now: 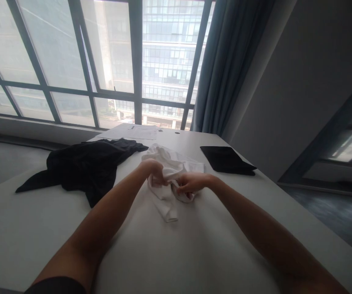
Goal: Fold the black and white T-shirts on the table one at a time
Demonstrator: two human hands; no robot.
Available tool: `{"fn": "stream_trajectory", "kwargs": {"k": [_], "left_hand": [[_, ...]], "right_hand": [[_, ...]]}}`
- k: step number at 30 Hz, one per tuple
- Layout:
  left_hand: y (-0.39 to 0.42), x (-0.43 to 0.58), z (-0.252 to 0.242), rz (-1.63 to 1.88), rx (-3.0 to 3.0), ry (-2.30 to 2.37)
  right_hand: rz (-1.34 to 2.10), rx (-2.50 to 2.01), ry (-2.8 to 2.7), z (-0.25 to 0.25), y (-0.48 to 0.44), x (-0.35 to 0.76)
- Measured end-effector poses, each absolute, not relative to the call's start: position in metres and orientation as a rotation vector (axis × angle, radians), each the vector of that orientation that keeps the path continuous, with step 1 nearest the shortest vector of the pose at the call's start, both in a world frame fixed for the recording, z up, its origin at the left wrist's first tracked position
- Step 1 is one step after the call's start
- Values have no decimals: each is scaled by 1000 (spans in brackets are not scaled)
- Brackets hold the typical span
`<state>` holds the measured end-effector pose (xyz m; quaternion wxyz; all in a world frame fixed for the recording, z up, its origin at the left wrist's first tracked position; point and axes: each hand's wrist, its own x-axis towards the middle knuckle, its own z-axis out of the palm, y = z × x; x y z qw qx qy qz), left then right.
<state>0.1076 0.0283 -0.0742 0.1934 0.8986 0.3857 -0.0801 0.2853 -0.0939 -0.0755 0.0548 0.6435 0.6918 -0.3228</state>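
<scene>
A crumpled white garment [176, 161], which looks like a shirt with a sleeve end pointing towards me, lies in the middle of the table. My left hand [154, 169] grips its cloth on the left side, fingers closed and partly hidden in the folds. Close beside it, my right hand [192, 182] has its fingers curled around the edge of an opening in the same cloth. Both hands rest low, near the tabletop.
The white table [169, 261] reaches to a large window. A rumpled black garment [80, 167] spreads over its left side. A folded black cloth [226, 159] lies at the right edge. Papers [133, 131] lie at the far end, near a grey curtain [224, 61].
</scene>
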Motion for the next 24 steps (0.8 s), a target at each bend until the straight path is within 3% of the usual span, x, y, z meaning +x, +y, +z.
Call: {"fn": "stream_trajectory", "kwargs": {"k": [2,7,13,17,21,24], "left_hand": [[39,105,-84,-241,2526,1161],[75,77,-86,-190,2450,1413],[101,45,-69,490,2185,1927],[112,34,-76,648,2138,1987],[126,35,-92,620,2217,1996],[140,45,-97,678,2306,1963]], "right_hand": [[-1140,1870,2191,-62,-84,308],[-438,2220,2269,-71,-48,367],[-182,2224,2240,-119,-29,385],[54,2247,2033,-113,-48,380],[76,2268,1715,-105,-90,352],[-202,2207,1661,-102,-124,323]]}}
